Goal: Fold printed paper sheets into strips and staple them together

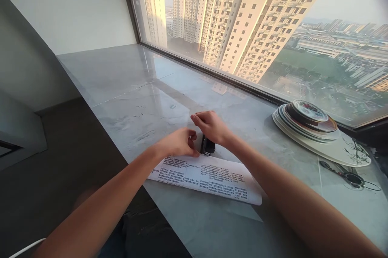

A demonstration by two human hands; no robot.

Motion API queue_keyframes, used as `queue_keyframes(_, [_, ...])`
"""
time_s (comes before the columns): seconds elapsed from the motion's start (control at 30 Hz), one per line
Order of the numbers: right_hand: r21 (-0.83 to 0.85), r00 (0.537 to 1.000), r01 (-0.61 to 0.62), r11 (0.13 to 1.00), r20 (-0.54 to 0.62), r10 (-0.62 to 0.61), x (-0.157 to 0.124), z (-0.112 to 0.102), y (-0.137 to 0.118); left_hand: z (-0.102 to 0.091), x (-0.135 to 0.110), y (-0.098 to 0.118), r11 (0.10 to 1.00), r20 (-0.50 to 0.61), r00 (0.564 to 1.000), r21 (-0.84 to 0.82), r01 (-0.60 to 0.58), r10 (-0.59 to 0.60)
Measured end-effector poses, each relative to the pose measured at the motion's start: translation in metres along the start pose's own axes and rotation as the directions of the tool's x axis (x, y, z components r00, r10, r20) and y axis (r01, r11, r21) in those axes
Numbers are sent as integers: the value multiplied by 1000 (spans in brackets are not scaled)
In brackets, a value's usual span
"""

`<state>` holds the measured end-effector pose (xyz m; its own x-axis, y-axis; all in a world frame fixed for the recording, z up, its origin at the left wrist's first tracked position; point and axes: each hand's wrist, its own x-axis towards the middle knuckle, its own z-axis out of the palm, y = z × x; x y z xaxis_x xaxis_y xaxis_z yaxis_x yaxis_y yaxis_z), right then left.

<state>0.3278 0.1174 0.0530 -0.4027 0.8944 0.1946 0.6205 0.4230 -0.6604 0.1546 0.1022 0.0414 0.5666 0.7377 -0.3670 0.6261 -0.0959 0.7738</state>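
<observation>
One small black object (207, 146) is sitting at the top edge of the printed sheet (212, 178) on the counter (127, 88). The right hand (210, 125) is curling its grip over it, and the left hand (179, 143) is pinching the sheet's edge just beside. Seemingly they are lining the two up, which is calling for a steady sheet.

A wide window (342, 54) showing sunlit tower blocks (239, 28) runs along a glossy grey stone ledge (121, 76).

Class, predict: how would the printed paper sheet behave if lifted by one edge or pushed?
Probably floppy: the printed sheet looks thin, and its right end looks curled. Likely light, so it may slide easily on the glossy sill.
</observation>
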Motion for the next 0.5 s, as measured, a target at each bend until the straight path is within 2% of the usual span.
queue_keyframes(0.27, [-128,996,87,988,31,-84,0,4,-2,2,6,-1,997,30,999,79,-25,23])
queue_keyframes(0.5, [-130,996,74,989,65,-66,-2,6,-8,3,8,5,988,10,1000,154,-22,21])
